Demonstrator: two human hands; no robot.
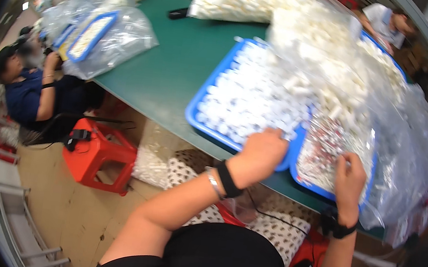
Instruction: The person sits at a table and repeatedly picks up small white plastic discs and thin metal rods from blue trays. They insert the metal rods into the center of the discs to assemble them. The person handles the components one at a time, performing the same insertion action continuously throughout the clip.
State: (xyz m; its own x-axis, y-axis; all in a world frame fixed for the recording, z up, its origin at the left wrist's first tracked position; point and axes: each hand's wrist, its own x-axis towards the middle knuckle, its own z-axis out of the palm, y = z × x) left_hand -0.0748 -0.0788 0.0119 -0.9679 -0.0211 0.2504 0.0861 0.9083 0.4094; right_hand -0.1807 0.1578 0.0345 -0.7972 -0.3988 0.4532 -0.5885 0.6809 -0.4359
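A blue tray (194, 107) full of small white plastic pieces (253, 93) lies near the front edge of the green table. Over its near right corner, my left hand (265, 153) is closed with its fingertips among the white pieces; what they pinch is hidden. To the right is a smaller blue tray (319, 189) of tiny shiny parts (323, 152), silvery with some reddish ones. My right hand (352, 177) is above its right side, thumb and fingers drawn together. Anything between those fingers is too small to make out.
Large clear bags of cream-white pieces (235, 0) lie behind the trays, with crumpled plastic (409, 152) hanging at the right. On the left, a co-worker (35, 87) sits by a red stool (99, 154). Another person (390, 24) is at the far right. The green table (180, 60) extends leftward.
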